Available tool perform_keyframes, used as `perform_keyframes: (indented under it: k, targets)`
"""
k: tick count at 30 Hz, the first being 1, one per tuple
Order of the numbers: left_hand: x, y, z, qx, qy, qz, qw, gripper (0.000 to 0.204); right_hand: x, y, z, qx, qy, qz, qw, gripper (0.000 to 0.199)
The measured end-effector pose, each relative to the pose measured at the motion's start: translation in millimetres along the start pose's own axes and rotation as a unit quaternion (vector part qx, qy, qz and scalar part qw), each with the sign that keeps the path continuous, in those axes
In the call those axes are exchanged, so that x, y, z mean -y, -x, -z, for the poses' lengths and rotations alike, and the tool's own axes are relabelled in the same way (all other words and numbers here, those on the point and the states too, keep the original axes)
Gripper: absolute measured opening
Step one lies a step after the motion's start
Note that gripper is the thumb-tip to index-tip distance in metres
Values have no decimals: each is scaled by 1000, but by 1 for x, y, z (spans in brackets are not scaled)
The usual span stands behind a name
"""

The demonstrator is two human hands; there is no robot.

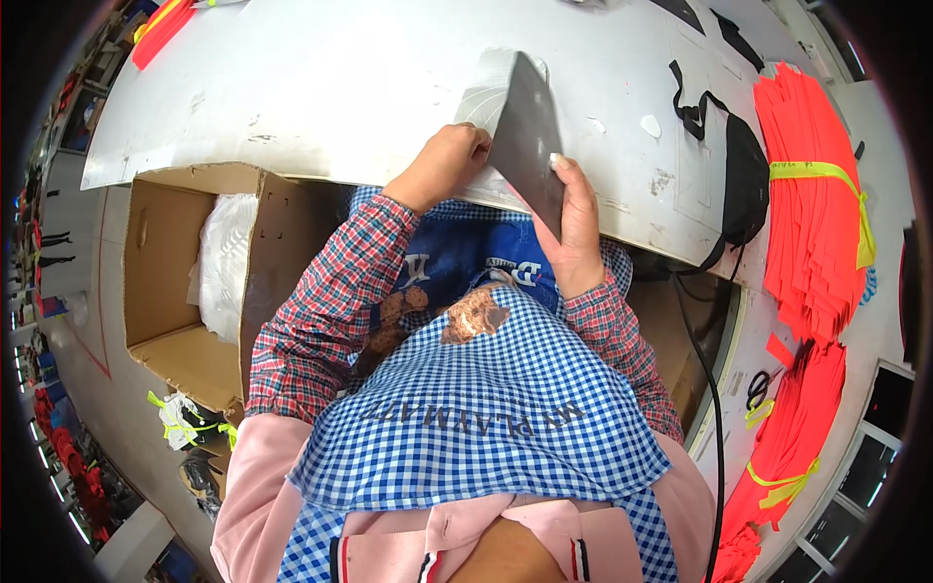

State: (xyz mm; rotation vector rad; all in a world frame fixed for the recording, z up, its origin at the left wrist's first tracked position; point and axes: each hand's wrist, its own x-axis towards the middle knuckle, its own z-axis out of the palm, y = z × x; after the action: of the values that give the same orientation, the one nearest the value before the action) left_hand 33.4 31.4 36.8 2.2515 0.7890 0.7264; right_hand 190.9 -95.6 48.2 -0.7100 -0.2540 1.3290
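A thin dark grey sheet (528, 136) stands tilted above the near edge of the white table. My right hand (573, 228) grips its lower right side, thumb flat on the dark face and the other fingers hidden behind. At the sheet's left edge, my left hand (449, 163) is closed, fingertips curled together; what they pinch, if anything, is hidden. A clear, faintly lined sheet (481, 102) lies on the table just behind the grey one.
Along the right stand bundles of orange-red strips (812, 223) tied with yellow bands, with black scissors (758, 389) beside them. A black pouch (743, 180) with straps lies at the table's right. An open cardboard box (185, 350) holding clear plastic is at left. A black cable (717, 428) hangs down.
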Motion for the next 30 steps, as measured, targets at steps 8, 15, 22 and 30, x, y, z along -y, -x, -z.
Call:
perform_keyframes:
  k: [8, 15, 22, 30]
  targets:
    - [-16, -1, 15, 85, 33, 85, 992, 22, 2, -16, 14, -43, -12, 56, 997, 13]
    - [-44, 21, -5, 53, -156, -114, 980, 37, 2, -15, 18, -31, 7, 56, 998, 13]
    - [-20, 3, 52, -70, 277, 271, 919, 27, -2, -16, 20, -34, 33, 64, 997, 11]
    - [55, 103, 246, -264, 409, 206, 849, 24, -6, -16, 19, -49, 57, 52, 996, 11]
